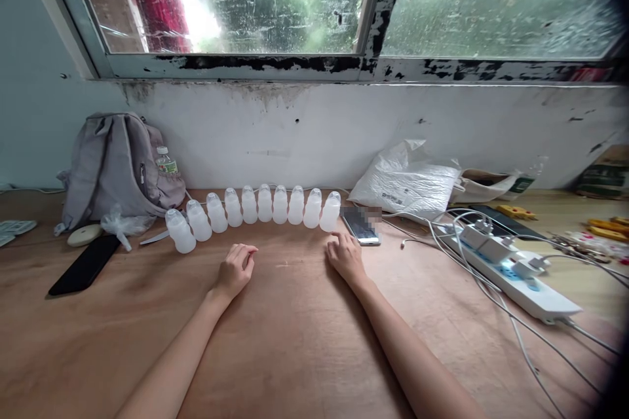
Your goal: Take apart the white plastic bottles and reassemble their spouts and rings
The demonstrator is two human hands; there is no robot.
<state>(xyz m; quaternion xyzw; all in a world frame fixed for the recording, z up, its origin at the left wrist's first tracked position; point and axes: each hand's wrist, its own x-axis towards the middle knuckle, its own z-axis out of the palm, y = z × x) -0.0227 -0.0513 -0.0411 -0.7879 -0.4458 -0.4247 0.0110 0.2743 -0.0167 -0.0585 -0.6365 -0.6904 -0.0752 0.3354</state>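
We note both hands resting empty on the brown wooden tabletop (304,340): left hand (236,270) loosely curled, right hand (345,256) spread flat. Just beyond them stands a curved row of small translucent white plastic bottles (255,208). Risk, in our judgement: one nudge topples neighbours domino-fashion. No legible writing; the silver smartphone (362,227) beside the right hand is blurred.

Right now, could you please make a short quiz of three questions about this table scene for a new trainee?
1. True or false: the left hand holds one of the small bottles.
2. How many small bottles stand in the row? A) six B) eight C) eleven
3. Fill in: the right hand rests on the table, closest to the ____ beside the last bottle.

Key:
1. False: both hands lie on the table, holding nothing.
2. C
3. Smartphone
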